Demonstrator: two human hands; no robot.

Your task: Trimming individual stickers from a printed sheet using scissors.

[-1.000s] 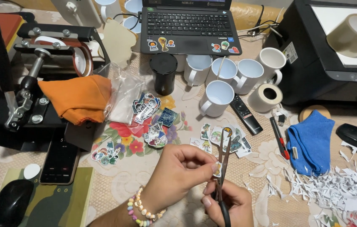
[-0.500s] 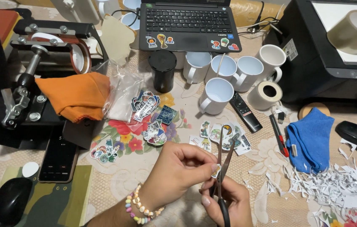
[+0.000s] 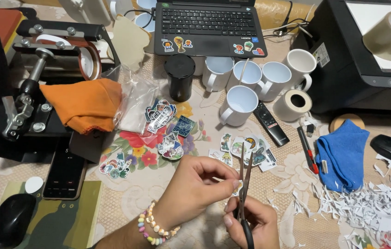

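Your right hand [image 3: 250, 221] is closed through the handles of the scissors [image 3: 245, 184], low at the near edge of the table. The blades point up and away from you, their long axis nearly upright in the view, and they stand slightly parted. Your left hand [image 3: 195, 184], beaded bracelet at the wrist, comes in from the left with thumb and fingertips pinched on a small paper cutout [image 3: 236, 188], holding it right against the blades. So the cutout lies just left of the scissors, touching or nearly touching them; most of it is hidden by your fingers. The left hand is the one on the paper, the right the one on the tool.

Just beyond the blade tips lie the cut stickers [image 3: 246, 148], flat on the tablecloth, with the black remote [image 3: 271, 123] beside them. More sticker piles [image 3: 161, 115] sit further left. White mugs [image 3: 244, 102] stand upright in a cluster in front of the laptop [image 3: 207, 23]; those you can see into look empty, one seeming to hold a thin stick. The black cup [image 3: 180, 77] stands beside them; its inside doesn't show. Paper scraps [image 3: 370, 210] heap up on your right, near the blue cloth [image 3: 343, 154].
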